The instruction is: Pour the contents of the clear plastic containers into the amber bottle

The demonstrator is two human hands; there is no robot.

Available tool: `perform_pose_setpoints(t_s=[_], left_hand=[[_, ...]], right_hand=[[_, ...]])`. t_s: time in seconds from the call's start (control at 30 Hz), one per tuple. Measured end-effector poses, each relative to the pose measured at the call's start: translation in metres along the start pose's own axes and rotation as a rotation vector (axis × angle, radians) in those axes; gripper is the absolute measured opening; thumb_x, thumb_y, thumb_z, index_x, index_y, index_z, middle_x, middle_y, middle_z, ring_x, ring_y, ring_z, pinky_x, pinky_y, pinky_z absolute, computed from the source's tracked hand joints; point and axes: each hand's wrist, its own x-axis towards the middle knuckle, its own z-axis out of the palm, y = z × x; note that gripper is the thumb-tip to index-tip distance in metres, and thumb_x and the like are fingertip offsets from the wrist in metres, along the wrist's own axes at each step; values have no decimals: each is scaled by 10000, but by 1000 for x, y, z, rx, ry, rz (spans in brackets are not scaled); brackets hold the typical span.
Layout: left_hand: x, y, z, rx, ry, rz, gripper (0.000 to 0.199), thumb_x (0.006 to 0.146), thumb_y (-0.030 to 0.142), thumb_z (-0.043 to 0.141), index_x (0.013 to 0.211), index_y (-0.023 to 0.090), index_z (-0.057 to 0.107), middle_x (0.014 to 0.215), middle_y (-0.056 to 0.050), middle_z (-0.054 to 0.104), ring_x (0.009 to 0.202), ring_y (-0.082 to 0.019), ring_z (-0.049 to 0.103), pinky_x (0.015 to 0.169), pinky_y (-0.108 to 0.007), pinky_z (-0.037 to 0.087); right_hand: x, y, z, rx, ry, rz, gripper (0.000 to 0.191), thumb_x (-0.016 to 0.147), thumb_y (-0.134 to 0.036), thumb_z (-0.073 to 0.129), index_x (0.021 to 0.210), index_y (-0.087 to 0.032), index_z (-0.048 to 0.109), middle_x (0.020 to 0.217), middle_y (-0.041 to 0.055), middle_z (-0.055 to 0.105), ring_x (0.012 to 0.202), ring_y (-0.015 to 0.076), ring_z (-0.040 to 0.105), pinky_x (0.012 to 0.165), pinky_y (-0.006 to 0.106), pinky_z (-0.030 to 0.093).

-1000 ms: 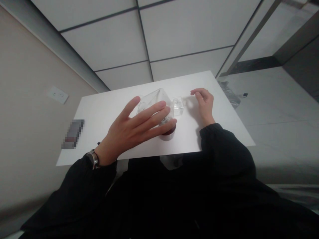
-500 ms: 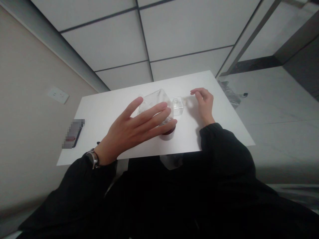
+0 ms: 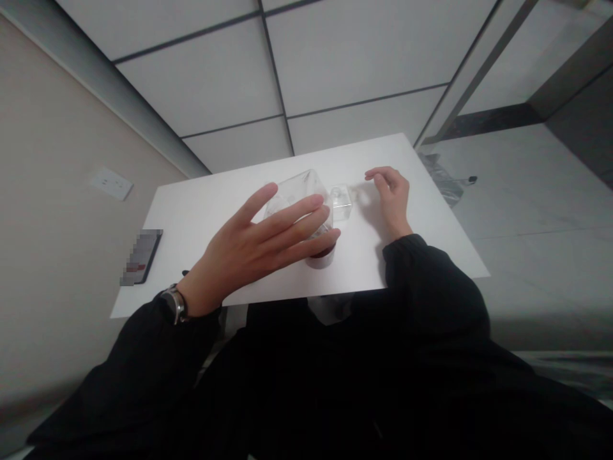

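Observation:
My left hand [image 3: 261, 239] is closed round a clear square container [image 3: 299, 185], its thumb on one side and its fingers across the near side. The container is tilted, and the hand hides much of it. Just below my fingertips stands a small round cup [image 3: 320, 260] with something dark red near its top, partly covered by my little finger. Beyond the container sits a smaller clear box [image 3: 342, 203] on the white table [image 3: 373, 150]. To its right my right hand [image 3: 391, 195] rests with loosely bent fingers, apart from the box and holding nothing that I can see.
A phone [image 3: 146, 259] lies at the table's left edge, its screen blurred out. A power socket [image 3: 112, 183] is on the left wall. White panels [image 3: 230, 76] rise behind the table. A clear plastic bag [image 3: 443, 179] is beyond the right edge.
Almost nothing differs. The view has shifted very slightly, while both hands and the clear container keep their places.

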Motion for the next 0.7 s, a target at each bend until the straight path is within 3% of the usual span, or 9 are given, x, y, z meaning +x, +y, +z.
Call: perform_pose_setpoints(t_s=[0.13, 0.27, 0.53, 0.7], left_hand=[[3, 1, -2, 9, -109, -17, 460, 1080, 205, 445, 1499, 379, 517, 1375, 33, 704, 1462, -220, 619, 1298, -632, 401], [2, 2, -3, 87, -155, 43, 513, 1080, 170, 424, 1541, 391, 475, 1415, 36, 693, 1505, -226, 581, 1320, -654, 348], [-8, -11, 7, 326, 48, 222, 684, 1063, 67, 493, 1617, 451, 379, 1596, 42, 576, 1557, -169, 510, 1374, -505, 320], [-12, -25, 14, 321, 171, 198, 696, 1031, 81, 585, 1596, 457, 431, 1593, 14, 575, 1560, -202, 502, 1362, -501, 350]], right_hand=[[0, 1, 0, 10, 3, -8, 351, 1012, -584, 599, 920, -289, 764, 930, 13, 786, 994, 255, 702, 973, 458, 498], [0, 2, 0, 2, -4, 3, 359, 1022, -593, 582, 934, -293, 759, 950, 13, 786, 1004, 255, 697, 986, 461, 495], [0, 3, 1, 14, -2, 0, 352, 1024, -585, 588, 935, -291, 760, 941, 13, 780, 1007, 257, 694, 991, 466, 484], [1, 1, 2, 10, -1, 9, 363, 1011, -598, 586, 925, -291, 759, 937, 14, 786, 1006, 258, 696, 989, 462, 489]])
